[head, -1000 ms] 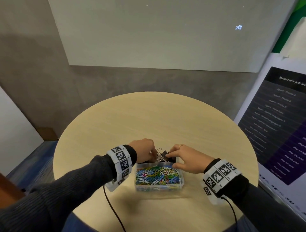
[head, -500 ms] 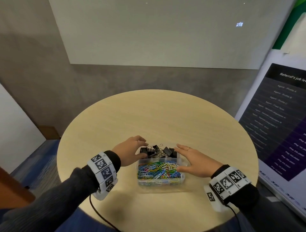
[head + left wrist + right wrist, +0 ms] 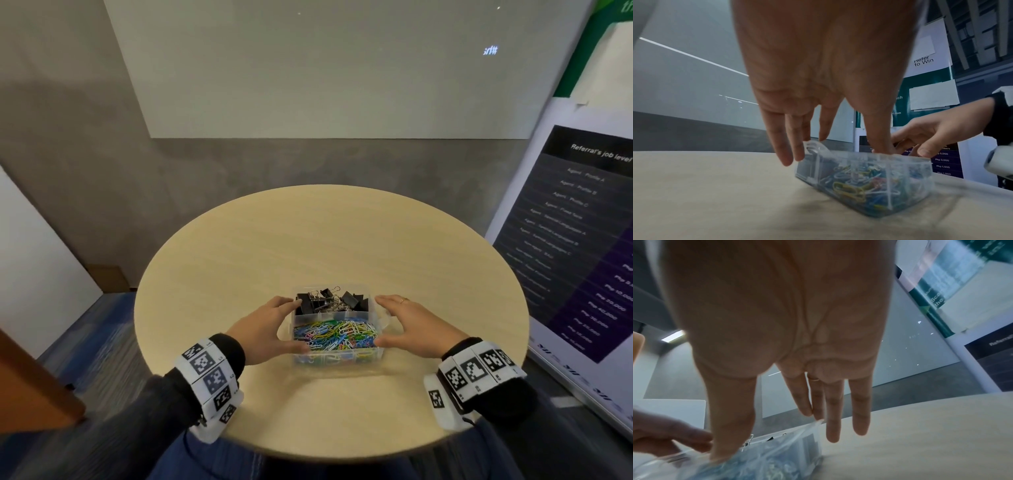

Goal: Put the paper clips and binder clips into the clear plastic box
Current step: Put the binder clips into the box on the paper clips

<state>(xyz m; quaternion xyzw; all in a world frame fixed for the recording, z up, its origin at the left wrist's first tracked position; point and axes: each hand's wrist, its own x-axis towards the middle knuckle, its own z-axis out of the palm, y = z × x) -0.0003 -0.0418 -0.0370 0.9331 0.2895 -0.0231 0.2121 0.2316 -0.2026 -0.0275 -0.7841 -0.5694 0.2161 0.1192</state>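
A clear plastic box (image 3: 337, 356) stands on the round table (image 3: 308, 240) in front of me. Black binder clips (image 3: 332, 303) fill its far compartment and coloured paper clips (image 3: 337, 334) its near one. My left hand (image 3: 287, 323) lies against the box's left side, fingers straight at the far corner and thumb at the near corner. My right hand (image 3: 387, 322) mirrors it on the right side. In the left wrist view the left hand (image 3: 836, 152) touches the box (image 3: 863, 178) with its thumb on the rim. In the right wrist view the right hand (image 3: 777, 444) reaches down onto the blurred box (image 3: 777, 459).
A poster board (image 3: 582, 240) leans just past the table's right edge. A brown wooden panel (image 3: 27, 394) stands at the lower left. Grey wall and blue carpet surround the table. Bare tabletop lies beyond and beside the box.
A second ago both hands were bunched over the binder clips at the box's far end. They spread apart, fingers straightened, and now rest against the box's left and right sides.
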